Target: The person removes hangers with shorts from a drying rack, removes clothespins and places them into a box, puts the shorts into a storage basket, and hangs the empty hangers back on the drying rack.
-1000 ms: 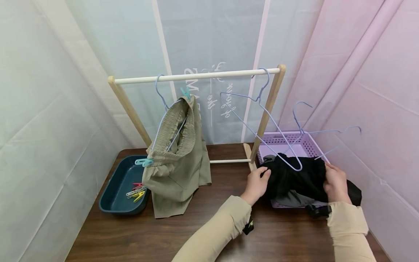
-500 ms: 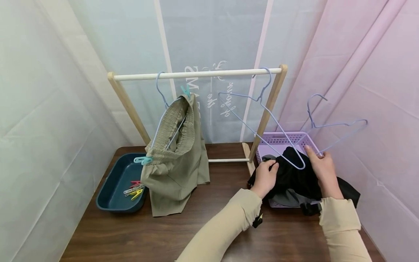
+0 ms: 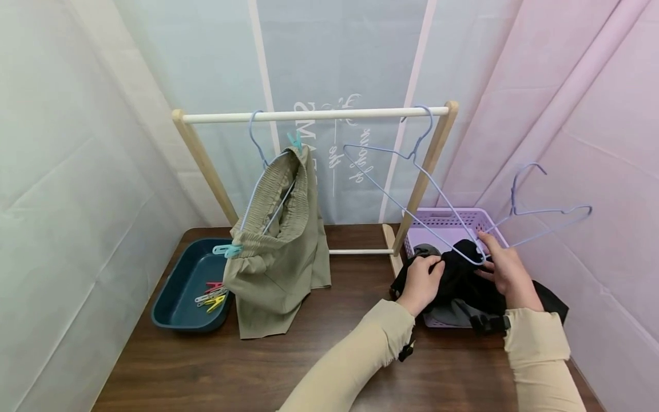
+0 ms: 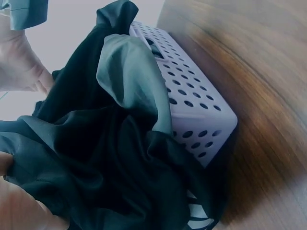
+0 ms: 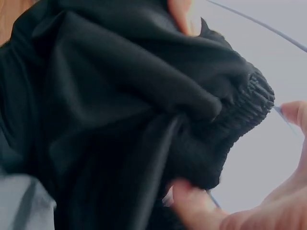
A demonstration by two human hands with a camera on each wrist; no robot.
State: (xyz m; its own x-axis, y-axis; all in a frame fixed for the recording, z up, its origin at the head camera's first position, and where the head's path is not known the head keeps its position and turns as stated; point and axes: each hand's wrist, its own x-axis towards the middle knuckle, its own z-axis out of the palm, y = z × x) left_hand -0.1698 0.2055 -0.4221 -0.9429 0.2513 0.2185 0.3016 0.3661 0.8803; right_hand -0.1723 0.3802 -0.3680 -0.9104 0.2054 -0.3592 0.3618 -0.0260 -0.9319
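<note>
A black garment with a gathered elastic waistband (image 5: 254, 103) lies bunched over the front of the purple basket (image 3: 453, 217). My left hand (image 3: 422, 283) pinches its left side; thumb and fingertips show at the edge of the left wrist view. A blue wire hanger (image 3: 546, 212) leans at the right, its lower part running behind the waistband, where the cloth hides it. My right hand (image 3: 509, 277) is at the waistband's right end, thumb and fingers spread apart. One fingertip (image 5: 292, 112) touches the hanger's wire in the right wrist view; other fingers lie by the cloth.
Khaki shorts (image 3: 283, 252) hang from the rack's white bar (image 3: 319, 115), clipped to a hanger with turquoise pegs. A bare blue hanger (image 3: 412, 157) hangs before the basket. A dark teal tray (image 3: 175, 303) holds several pegs (image 3: 212, 297). Grey cloth (image 3: 453, 313) lies under the black garment.
My right hand has moved from gripping the garment's right side to the hanger's wire at the waistband. The loose hanger rose and shifted right, then tipped lower. My left hand keeps its pinch.
</note>
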